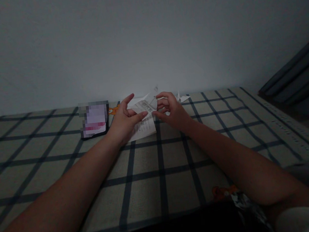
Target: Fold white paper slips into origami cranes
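Both my hands meet over a checked cloth near the wall, working a white printed paper slip [144, 126]. My left hand [124, 119] holds the slip from the left, thumb raised and fingers pinched along its upper fold. My right hand [170, 110] pinches the slip's right edge with curled fingers. The lower part of the slip hangs down toward the cloth. The light is dim and the print cannot be read.
A dark-edged flat device [94, 120] with a bright blurred screen lies left of my hands. A small orange thing [113, 110] sits beside it. White paper scraps [182, 98] lie near the wall. The checked cloth [154, 174] covers the surface; dark slanted panels [298, 76] stand at right.
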